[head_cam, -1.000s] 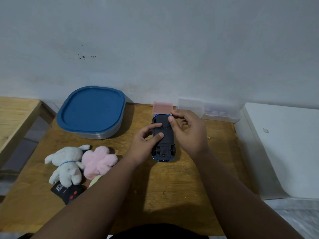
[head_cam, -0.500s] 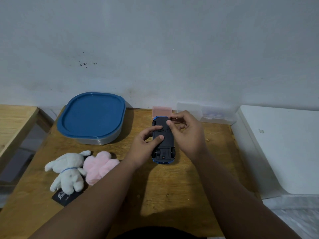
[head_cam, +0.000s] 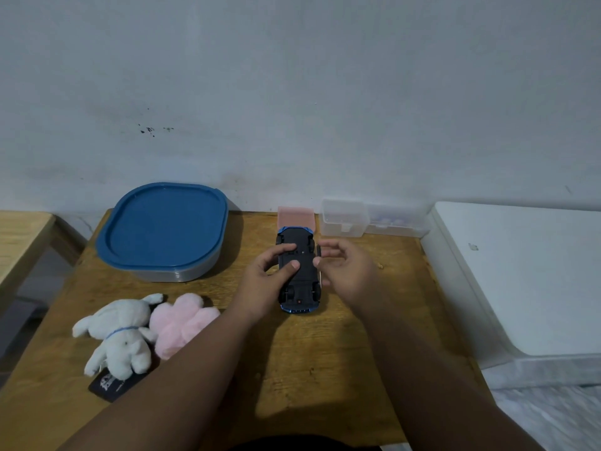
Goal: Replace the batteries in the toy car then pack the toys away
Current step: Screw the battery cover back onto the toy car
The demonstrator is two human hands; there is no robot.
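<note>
Upside down on counter (head_cam: 325,369): toy car (head_cam: 302,281), black underside up, lying lengthwise toward wall. My left grip (head_cam: 268,281) holds it, thumb and forefinger on underside, other fingers curled at its left flank. My right grip (head_cam: 349,271) just beside toy car's right side, fingers loosely curled, thumb tip at its edge; cannot tell if anything pinched. Pink case (head_cam: 296,216) just behind toy car. White plush (head_cam: 120,336) and pink plush (head_cam: 182,320) touching, off to left. Blue-lidded tub (head_cam: 162,222) behind them.

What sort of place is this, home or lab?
Probably a home room, not a lab: small wooden table against a scuffed painted wall, with plush toys, a toy car and a blue-lidded tub on it.
</note>
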